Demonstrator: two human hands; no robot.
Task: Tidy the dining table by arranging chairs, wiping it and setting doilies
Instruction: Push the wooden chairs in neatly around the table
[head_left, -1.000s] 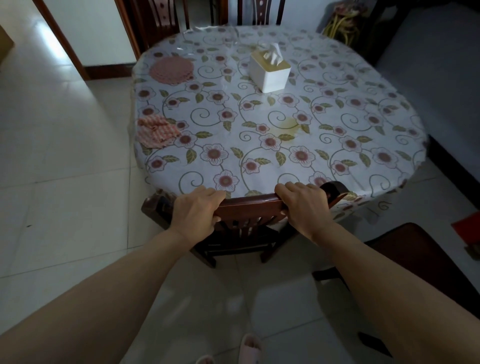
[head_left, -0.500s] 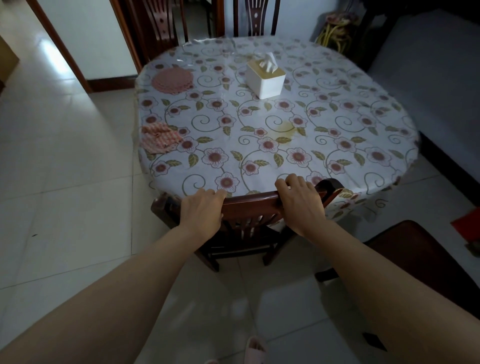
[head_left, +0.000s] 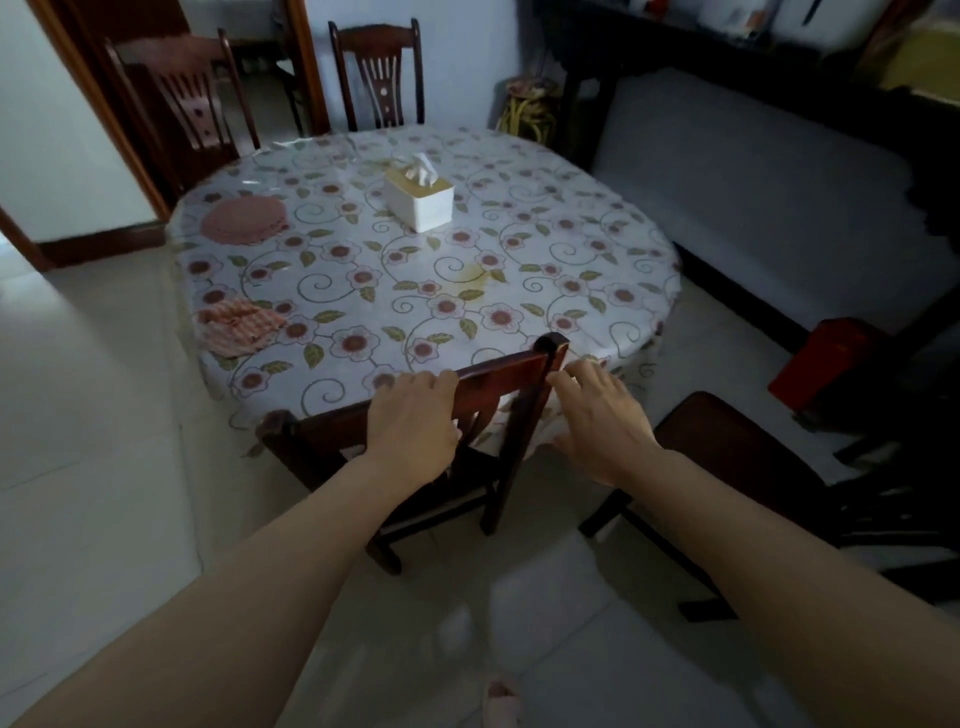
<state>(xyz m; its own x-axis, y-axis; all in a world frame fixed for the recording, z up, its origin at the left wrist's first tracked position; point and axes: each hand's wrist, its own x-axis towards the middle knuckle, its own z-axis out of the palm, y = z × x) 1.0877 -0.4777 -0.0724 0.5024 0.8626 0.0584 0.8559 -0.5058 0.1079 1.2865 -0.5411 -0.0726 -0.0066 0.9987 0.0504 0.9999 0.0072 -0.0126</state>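
The dark wooden chair w/ slatted back (head_left: 498, 374) stands pushed under the round table w/ floral plastic cover (head_left: 545, 249); left hand (head_left: 415, 426) rests over its top rail, prob. to steady it; right hand (head_left: 597, 415) hangs open beside it, touching nothing; pink doily stack (head_left: 244, 221) waits at the far-left edge.

— How are the arms placed?
— Both bare forearms reach forward from the bottom corners, converging slightly.
— The left hand (head_left: 410, 421)?
— Palm down, fingers curled over the top rail of the dark reddish-brown wooden chair back (head_left: 498, 371), wrist a little bent.
— And the right hand (head_left: 602, 421)?
— Off to the right of that rail's end, fingers spread and loose, palm down, gripping nothing; the fingertips (head_left: 563, 382) lie just beside the post.
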